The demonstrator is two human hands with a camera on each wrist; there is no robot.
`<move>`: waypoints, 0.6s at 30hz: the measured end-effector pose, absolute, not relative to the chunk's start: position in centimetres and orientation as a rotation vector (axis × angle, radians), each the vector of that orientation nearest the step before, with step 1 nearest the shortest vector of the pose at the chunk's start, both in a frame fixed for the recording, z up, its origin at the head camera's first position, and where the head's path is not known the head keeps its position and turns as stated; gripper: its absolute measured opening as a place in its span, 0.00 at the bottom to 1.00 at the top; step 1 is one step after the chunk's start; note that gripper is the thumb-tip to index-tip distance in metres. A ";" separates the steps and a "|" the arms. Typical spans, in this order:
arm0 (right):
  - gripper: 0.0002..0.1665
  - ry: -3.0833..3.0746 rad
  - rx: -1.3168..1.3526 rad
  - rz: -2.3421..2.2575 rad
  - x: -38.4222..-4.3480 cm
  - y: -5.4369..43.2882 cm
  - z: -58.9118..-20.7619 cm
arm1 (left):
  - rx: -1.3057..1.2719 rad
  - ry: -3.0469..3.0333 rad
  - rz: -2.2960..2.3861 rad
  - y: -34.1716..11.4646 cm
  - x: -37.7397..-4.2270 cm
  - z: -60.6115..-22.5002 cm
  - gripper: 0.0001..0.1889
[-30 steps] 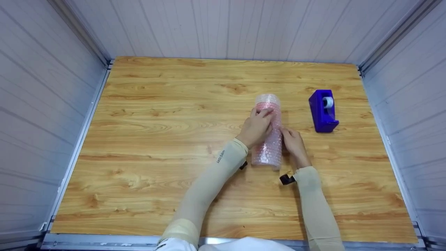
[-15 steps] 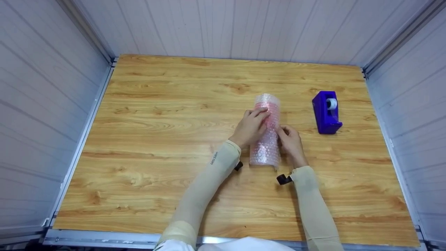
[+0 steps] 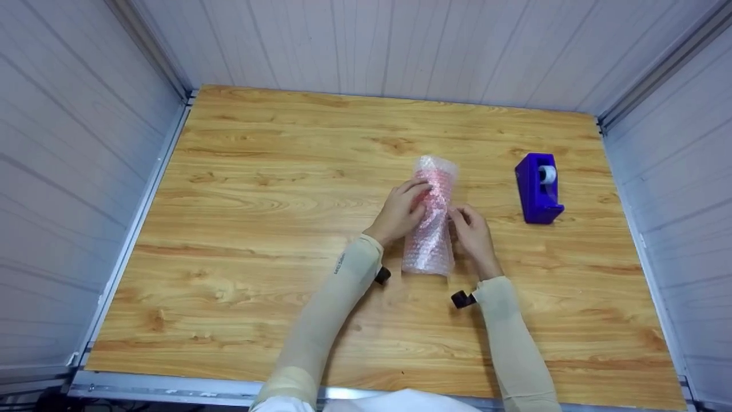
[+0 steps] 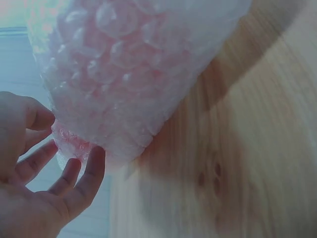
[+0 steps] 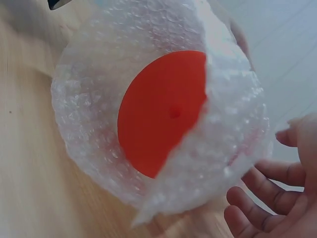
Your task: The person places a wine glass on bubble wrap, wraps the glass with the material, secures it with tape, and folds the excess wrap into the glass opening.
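A roll of clear bubble wrap lies lengthwise on the wooden table, wound round a red cylinder whose round end shows in the right wrist view. My left hand rests on the roll's upper left side, fingers spread and lightly bent, their tips touching the wrap. On the right side my right hand has its thumb and forefinger at the wrap's edge and pinches it. A loose flap of the wrap partly covers the red end.
A blue tape dispenser with a roll of clear tape stands to the right of the bubble wrap. Pale panel walls close off the table at the back and both sides.
The wrapped roll has shifted slightly left and turned a little, its wrap more creased in the middle. My left hand has slid left along with it; the right hand follows at its edge.
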State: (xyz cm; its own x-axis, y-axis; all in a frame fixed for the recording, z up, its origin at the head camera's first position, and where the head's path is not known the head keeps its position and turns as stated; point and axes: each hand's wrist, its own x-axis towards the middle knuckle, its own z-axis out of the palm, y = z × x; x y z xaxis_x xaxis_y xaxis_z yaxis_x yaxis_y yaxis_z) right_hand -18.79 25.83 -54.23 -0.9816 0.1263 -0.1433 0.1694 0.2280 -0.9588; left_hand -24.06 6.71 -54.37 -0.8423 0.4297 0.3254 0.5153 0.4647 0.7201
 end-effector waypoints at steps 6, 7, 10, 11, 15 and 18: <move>0.19 2.484 0.144 -1.899 -18.3 25.1 -53.4 | -0.725 -2.596 -1.558 5.9 -23.8 -54.7 0.21; 0.18 2.501 0.103 -1.900 -18.1 24.9 -53.0 | -0.700 -2.606 -1.598 5.8 -23.7 -54.7 0.22; 0.15 2.560 -0.023 -1.912 -17.5 24.0 -51.6 | -0.634 -2.630 -1.697 5.4 -23.4 -54.9 0.27; 0.14 2.582 -0.058 -1.912 -17.3 23.8 -51.2 | -0.617 -2.638 -1.710 5.2 -23.3 -55.0 0.28; 0.14 2.584 -0.151 -1.913 -17.0 23.2 -50.7 | -0.595 -2.634 -1.741 4.7 -22.9 -55.3 0.29; 0.14 2.582 -0.212 -1.895 -17.1 23.1 -51.1 | -0.603 -2.632 -1.747 4.2 -22.6 -55.5 0.29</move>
